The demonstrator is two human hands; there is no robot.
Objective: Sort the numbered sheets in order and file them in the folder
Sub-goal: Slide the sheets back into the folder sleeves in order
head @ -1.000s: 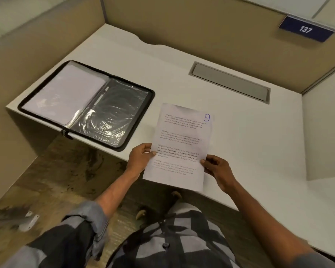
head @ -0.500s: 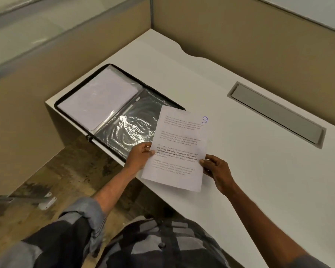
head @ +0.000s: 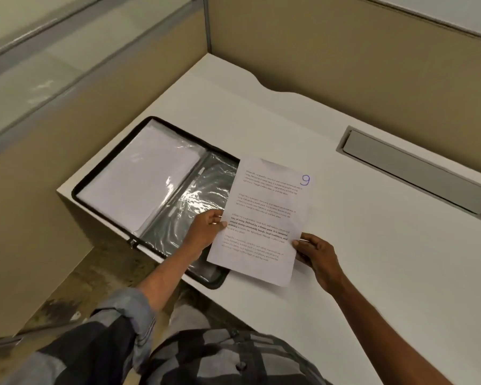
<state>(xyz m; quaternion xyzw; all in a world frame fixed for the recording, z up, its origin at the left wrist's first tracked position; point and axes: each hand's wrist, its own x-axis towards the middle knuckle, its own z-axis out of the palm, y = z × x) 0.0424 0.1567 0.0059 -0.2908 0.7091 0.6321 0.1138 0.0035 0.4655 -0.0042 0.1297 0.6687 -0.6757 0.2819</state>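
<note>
Fingers [head: 216, 218] of both hands are pinching sheet 9 [head: 264, 220], which is being held partly over the open folder [head: 150, 184] on the desk [head: 372, 259].

1. The sheet [head: 267, 218] marked 9 covers the folder's [head: 150, 195] right corner and part of its clear sleeve.
2. The sheet's printed lines are too small to read.
3. The left hand's [head: 203, 232] fingers lie hidden under the sheet.
4. The right forearm runs off the bottom edge.
</note>
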